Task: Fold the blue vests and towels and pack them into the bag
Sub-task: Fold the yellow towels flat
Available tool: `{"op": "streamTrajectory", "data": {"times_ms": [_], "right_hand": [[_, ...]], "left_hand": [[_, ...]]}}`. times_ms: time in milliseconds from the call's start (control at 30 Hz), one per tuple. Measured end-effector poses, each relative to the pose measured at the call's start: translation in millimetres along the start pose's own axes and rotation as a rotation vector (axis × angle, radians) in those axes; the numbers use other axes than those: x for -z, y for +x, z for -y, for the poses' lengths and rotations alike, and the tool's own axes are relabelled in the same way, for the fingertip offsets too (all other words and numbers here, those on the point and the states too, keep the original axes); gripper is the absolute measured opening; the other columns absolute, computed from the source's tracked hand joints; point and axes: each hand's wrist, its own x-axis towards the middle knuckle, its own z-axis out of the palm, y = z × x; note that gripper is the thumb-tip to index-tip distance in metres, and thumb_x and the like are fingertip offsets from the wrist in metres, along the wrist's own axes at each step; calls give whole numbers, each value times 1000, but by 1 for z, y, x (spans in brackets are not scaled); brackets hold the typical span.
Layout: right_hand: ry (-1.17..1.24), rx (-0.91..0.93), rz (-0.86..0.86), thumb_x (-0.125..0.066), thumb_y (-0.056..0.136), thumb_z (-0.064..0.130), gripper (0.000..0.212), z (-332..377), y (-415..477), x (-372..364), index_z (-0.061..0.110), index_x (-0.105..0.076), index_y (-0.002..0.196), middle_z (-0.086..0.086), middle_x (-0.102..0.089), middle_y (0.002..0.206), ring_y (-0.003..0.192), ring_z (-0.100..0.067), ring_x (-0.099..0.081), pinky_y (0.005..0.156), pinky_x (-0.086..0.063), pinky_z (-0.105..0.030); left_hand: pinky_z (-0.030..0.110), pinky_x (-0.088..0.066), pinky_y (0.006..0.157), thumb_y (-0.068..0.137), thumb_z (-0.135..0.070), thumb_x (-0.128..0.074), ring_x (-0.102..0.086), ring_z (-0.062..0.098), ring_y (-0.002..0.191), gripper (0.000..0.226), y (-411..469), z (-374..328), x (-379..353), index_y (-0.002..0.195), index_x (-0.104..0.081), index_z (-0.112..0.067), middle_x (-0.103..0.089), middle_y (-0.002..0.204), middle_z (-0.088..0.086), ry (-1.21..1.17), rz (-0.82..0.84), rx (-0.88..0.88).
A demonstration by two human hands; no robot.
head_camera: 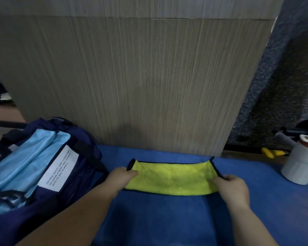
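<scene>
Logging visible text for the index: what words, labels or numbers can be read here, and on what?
"QUALITY", "NO LONGER A", "THE MIRACLE": fragments on the white label of the navy bag; the rest of its three lines is too blurred to read.
White container: no readable text.

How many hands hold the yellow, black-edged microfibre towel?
2. The left hand pinches the left end of the yellow, black-edged microfibre towel, beside the navy fabric bag; the right hand pinches its right end.
</scene>
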Motion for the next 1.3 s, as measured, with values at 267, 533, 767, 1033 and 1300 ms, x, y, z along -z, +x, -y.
{"op": "streamTrajectory", "data": {"times_ms": [267,533,767,1033,1300], "right_hand": [[70,411,-97,-74,78,12,24,6,-15,-24,19,-75,102,-1,-65,99,97,-18,-57,82,-38,-25],[-484,703,568,-23,54,99,107,-1,-39,-58,38,-51,137,26,-40,141,140,8,-17,118,-20,-34],[-331,681,519,-46,102,27,32,-7,-31,-55,35,-60,129,28,-48,129,130,-3,-45,100,-32,-11],[-122,708,562,-69,78,4,52,-9,-31,-53,51,-61,99,22,-67,107,105,10,-58,90,-47,-14],[363,251,286,-64,87,21,6,-4,-17,-43,21,-59,92,-2,-62,93,87,-20,-58,81,-46,-36]], "left_hand": [[26,-46,63,94,-53,-51,-62,17,86,44,-16,7,-7,96,-62,-10,-66,97,6,66,35,-52],[29,-44,72,96,-49,-51,-61,19,88,38,-21,14,-5,90,-59,-11,-65,98,9,-34,48,-76],[32,-44,76,94,-46,-56,-63,25,92,39,-27,-1,-16,91,-60,-7,-64,96,11,-253,-6,-75],[29,-34,63,93,-36,-60,-47,15,67,34,-50,-65,-56,73,-44,-13,-45,71,5,-318,-3,-255],[36,-39,99,96,-45,-29,-53,19,113,48,-60,-57,-95,108,-65,-15,-61,116,2,531,117,-512]]}}
